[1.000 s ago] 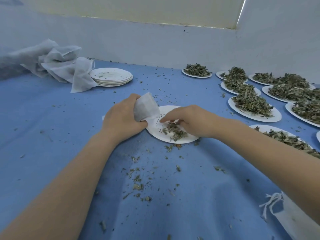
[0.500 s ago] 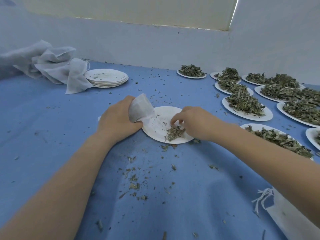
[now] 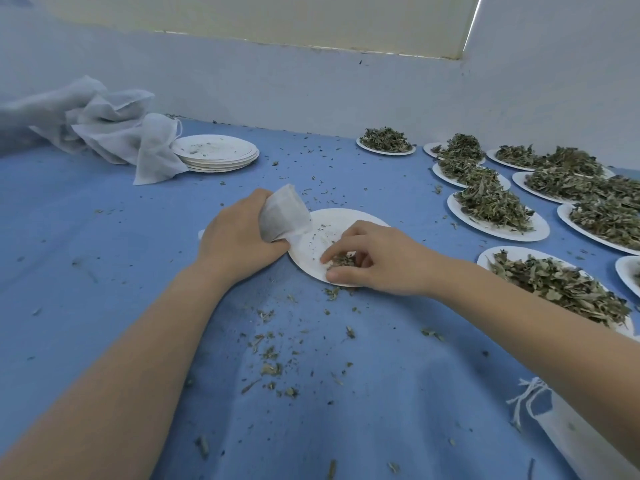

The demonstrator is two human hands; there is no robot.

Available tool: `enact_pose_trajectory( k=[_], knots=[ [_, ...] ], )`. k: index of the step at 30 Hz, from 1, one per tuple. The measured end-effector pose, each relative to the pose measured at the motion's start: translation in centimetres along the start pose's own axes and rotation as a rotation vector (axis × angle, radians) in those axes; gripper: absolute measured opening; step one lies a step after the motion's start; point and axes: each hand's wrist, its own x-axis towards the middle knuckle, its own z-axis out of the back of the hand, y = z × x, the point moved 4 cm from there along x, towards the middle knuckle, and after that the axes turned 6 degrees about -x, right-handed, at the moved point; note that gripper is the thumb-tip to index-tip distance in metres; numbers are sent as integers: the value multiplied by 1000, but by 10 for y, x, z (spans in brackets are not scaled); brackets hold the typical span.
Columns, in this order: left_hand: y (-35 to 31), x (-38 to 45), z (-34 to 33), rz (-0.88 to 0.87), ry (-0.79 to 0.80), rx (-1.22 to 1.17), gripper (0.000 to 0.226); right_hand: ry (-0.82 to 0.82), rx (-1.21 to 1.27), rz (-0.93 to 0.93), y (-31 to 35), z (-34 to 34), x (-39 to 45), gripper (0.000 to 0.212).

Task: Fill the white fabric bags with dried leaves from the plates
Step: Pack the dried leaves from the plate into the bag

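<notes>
My left hand grips a small white fabric bag at the left rim of a white paper plate. The plate is almost bare, with a small clump of dried leaves near its front edge. My right hand rests on that plate, fingertips pinched around the clump. Several plates heaped with dried leaves stand at the right. Another white bag with a drawstring lies at the bottom right.
A stack of used paper plates sits at the back left beside a heap of white fabric bags. Leaf crumbs litter the blue cloth between my arms. A pale wall closes the back and right.
My right hand has slid from the plate's middle toward its front edge, gathering the spread leaves into a small clump under its fingers. My left hand holds the bag in the same place.
</notes>
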Motion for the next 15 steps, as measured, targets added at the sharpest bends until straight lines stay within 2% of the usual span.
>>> enact_pose_trajectory(
  k=[7,12,15],
  knots=[
    [0,0,1,1,2,-1,44,-91,175,32,-1,0,2,14],
    [1,-1,1,-2,-6,0,43,-157,-28,69,7,-6,3,17],
    [1,-1,1,-5,-13,2,42,-108,-96,4,9,-14,8,21]
  ],
)
